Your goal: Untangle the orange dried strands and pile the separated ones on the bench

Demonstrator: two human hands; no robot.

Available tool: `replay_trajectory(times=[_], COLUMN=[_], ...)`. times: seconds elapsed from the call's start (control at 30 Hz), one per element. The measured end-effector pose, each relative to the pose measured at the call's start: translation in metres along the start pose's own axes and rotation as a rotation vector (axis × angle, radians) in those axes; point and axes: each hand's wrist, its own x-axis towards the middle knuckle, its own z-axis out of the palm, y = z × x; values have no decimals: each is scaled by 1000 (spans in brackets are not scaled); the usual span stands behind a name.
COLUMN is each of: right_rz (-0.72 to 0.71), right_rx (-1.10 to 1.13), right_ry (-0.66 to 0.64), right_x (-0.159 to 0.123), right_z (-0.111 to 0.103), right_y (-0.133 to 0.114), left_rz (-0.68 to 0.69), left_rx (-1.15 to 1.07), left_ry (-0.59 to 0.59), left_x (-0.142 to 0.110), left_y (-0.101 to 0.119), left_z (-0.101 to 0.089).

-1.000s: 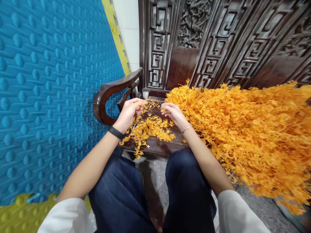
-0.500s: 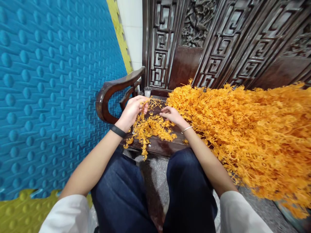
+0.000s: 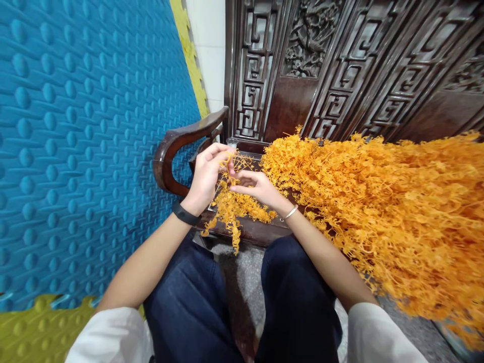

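Observation:
My left hand (image 3: 207, 176), a dark band at its wrist, is closed with bent fingers on thin orange plastic flower sprigs (image 3: 242, 162) whose stems stick out to the right. My right hand (image 3: 259, 188), with a silvery bangle, meets it from the right. Its thumb and fingertips close around an orange piece just under the left fingers; the exact contact is partly hidden. Below both hands, a small heap of orange plastic flowers (image 3: 232, 204) lies on the dark wooden seat (image 3: 251, 229), some strands hanging over its front edge.
A large pile of orange plastic flowers (image 3: 378, 201) covers the right of the bench. A curved wooden armrest (image 3: 163, 159) rises at left, and a carved backrest (image 3: 293, 106) stands behind. A clear cup (image 3: 232, 143) sits near the back corner. Blue foam mat (image 3: 86, 136) lies left.
My right hand has moved left to my left hand, and its spread fingers have closed on an orange piece. The left hand still holds its sprigs.

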Motion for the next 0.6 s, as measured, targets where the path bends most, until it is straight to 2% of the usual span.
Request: replay_trajectory(times=[0.07,0.13,0.27,0.43,0.53,0.6], right_rz=[-39,-61,-100,-236,-207,-171], right_rx=[42,112,171,187,145,117], right_ry=[77,127,167,193,189,172], right_x=[0,-1,-2,-1,-2,-4], right_z=[-3,-5,-3,1,-2,-4], right_y=[-2,-2,-3,-7,-7,-7], left_rz=[41,18,-38,-30,-110,-193], left_rx=[-9,-25,-30,48,115,132], left_ry=[25,9,-56,-111,-161,-264], left_x=[2,3,3,4,4,4], left_y=[0,0,1,0,-5,-10], left_z=[-2,-4,-4,-2,-3,-4])
